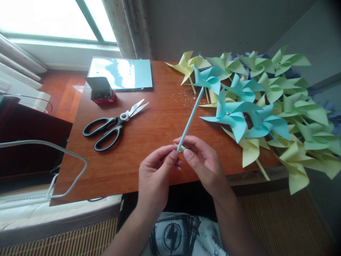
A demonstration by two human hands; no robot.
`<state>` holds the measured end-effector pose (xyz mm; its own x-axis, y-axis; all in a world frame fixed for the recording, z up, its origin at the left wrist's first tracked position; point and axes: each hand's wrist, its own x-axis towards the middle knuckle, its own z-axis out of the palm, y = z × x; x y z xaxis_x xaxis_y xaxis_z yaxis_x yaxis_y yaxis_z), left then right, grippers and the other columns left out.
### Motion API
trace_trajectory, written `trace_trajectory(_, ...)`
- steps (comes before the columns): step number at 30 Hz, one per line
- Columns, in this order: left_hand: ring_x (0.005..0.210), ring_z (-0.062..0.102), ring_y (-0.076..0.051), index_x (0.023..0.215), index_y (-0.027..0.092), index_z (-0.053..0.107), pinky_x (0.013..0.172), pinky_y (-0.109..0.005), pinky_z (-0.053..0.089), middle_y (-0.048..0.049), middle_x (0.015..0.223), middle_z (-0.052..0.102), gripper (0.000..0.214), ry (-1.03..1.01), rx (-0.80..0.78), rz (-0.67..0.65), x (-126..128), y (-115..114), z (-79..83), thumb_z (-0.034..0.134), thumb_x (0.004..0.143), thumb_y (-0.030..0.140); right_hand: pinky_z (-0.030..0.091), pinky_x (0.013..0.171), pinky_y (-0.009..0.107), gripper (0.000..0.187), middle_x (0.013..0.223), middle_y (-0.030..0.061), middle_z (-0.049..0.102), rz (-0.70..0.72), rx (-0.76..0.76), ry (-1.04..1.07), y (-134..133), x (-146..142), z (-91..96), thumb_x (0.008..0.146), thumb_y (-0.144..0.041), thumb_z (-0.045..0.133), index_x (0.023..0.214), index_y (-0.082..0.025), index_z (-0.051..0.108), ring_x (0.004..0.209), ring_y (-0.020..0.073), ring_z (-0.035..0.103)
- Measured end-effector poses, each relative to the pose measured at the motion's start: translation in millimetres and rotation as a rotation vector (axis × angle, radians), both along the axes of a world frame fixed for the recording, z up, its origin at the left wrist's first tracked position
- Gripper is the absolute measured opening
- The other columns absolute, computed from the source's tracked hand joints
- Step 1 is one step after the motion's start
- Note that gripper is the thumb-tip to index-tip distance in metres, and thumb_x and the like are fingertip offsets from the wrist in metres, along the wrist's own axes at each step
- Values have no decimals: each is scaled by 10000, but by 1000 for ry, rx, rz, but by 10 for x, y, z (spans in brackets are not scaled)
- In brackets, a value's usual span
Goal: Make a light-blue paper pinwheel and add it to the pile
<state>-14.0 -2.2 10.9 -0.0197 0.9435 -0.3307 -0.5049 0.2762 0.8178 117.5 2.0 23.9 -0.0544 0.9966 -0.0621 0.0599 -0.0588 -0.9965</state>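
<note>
Above the table's front edge, my left hand [156,170] pinches the lower end of a thin, light blue paper stick [190,119]. The stick slants up and right; its far end overlaps a blue paper pinwheel [209,79] in my view, and I cannot tell whether they touch. My right hand [204,160] is closed at the same lower end, thumb and forefinger on a small pale green piece [183,148]. Whether that piece belongs to the stick is unclear. Other blue pinwheels [231,113] lie just beyond my right hand.
Black-handled scissors [117,124] lie partly spread on the wooden table [149,131]. Behind them are a small open red box [103,97] and light blue sheets in clear wrap [125,74]. Green pinwheels [293,103] and yellow ones [295,160] pile up rightward. Small bits [183,97] are scattered mid-table.
</note>
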Motion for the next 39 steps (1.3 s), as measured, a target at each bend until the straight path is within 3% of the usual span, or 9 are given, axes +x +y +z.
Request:
trace_trajectory(10, 641, 617, -86, 891, 202, 821, 613, -168, 527, -12, 734, 727, 103, 1, 3, -26, 6, 6, 14, 819, 789, 214, 518, 1029, 389, 135, 1114, 45, 725, -72, 73, 78, 79, 8, 34, 927, -246, 641, 1020, -254, 739, 1120, 224, 660)
trace_trajectory(19, 669, 636, -95, 912, 220, 814, 629, -175, 533, -13, 771, 736, 97, 52, 42, -46, -3, -11, -25, 801, 816, 220, 557, 919, 372, 99, 958, 31, 742, -79, 109, -2, 104, 0, 37, 899, -201, 677, 918, -249, 762, 975, 213, 689)
trace_trajectory(30, 672, 658, -105, 909, 194, 769, 633, -179, 534, -12, 750, 720, 81, 219, 161, 17, 18, -40, -8, 787, 830, 201, 556, 906, 367, 87, 953, 32, 739, -119, 88, 30, 101, -33, 20, 890, -186, 690, 905, -241, 756, 949, 206, 687)
trace_trajectory(39, 689, 672, -94, 891, 185, 745, 644, -161, 541, -2, 775, 721, 81, 195, 165, 17, 20, -47, -34, 784, 828, 154, 566, 895, 341, 61, 966, 27, 727, -133, 75, 102, 84, -69, -57, 892, -209, 693, 918, -239, 740, 945, 194, 686)
